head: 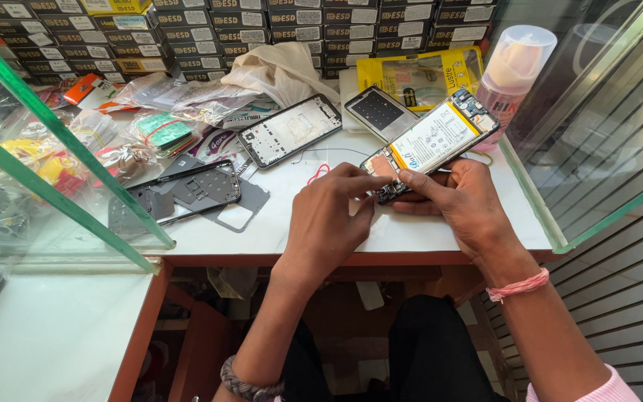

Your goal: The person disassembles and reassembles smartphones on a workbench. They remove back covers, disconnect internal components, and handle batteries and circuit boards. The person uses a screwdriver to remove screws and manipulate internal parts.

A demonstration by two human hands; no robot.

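Observation:
An opened phone (pixel 433 138) with its white battery and circuit board exposed lies tilted across the white table (pixel 277 223). My right hand (pixel 463 205) grips the phone's lower end from underneath, thumb on the board. My left hand (pixel 333 223) reaches in from the left, its index finger and thumb pinching at the phone's bottom edge. A pink thread band circles my right wrist and a braided band my left.
A white phone frame (pixel 289 129), a dark back panel (pixel 379 110), a black frame with grey shields (pixel 195 190), a pink spray bottle (pixel 506 74), a yellow package (pixel 418 74), stacked boxes (pixel 262 30) and glass panes (pixel 53 149) surround the work spot.

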